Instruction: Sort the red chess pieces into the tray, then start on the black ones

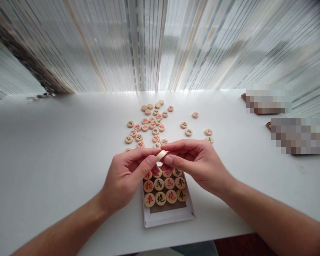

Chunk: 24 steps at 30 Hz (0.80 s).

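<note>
Pinching a pale disc (161,155) between the fingertips of the left hand (122,176) and right hand (206,165), near the centre of the frame, likely handling as light, stiff and slightly slippery, and gripping best by the edge.

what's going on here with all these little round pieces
A person's left hand and right hand are holding one pale disc between their fingertips, above an open box. The disc is tilted, so its face can't be read. In the box, discs with red or black characters sit in rows, the far ones partly hidden by the hands. More discs lie scattered beyond it on the white table.
</note>
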Available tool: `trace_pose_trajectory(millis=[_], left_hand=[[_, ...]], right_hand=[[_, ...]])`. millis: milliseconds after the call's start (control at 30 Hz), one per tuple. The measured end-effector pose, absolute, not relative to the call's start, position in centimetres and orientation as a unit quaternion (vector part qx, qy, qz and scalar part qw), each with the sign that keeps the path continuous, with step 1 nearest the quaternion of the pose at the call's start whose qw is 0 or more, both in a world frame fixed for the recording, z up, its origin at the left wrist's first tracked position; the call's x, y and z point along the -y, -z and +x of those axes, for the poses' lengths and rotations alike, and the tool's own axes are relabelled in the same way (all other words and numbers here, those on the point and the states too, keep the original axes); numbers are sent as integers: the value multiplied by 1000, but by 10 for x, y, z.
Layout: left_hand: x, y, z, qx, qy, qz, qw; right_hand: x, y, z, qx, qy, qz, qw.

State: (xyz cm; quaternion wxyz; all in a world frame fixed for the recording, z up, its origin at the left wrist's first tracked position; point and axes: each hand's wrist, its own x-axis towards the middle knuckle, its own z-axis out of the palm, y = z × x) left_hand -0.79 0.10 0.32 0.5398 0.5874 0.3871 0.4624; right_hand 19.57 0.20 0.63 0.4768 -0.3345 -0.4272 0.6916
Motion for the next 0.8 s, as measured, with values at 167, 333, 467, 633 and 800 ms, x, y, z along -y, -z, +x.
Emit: trace_pose_trajectory(millis=[167, 333, 467, 633, 800], left_hand=[[0, -5, -8, -381, -452, 597, 542], [1, -5, -8, -382, -448, 591, 551], [2, -2, -7, -381, -457, 560, 576], [4, 0, -7, -372, -459, 572, 569], [6, -2, -5, -372, -458, 574, 568]], right_hand=[[-1, -8, 194, 482, -632, -363, 486], [0, -8, 195, 506, -597, -383, 490], [-1, -9, 194, 504, -601, -393, 480], [-2, -11, 193, 463, -647, -394, 460], [-2, -12, 193, 432, -694, -388, 426]])
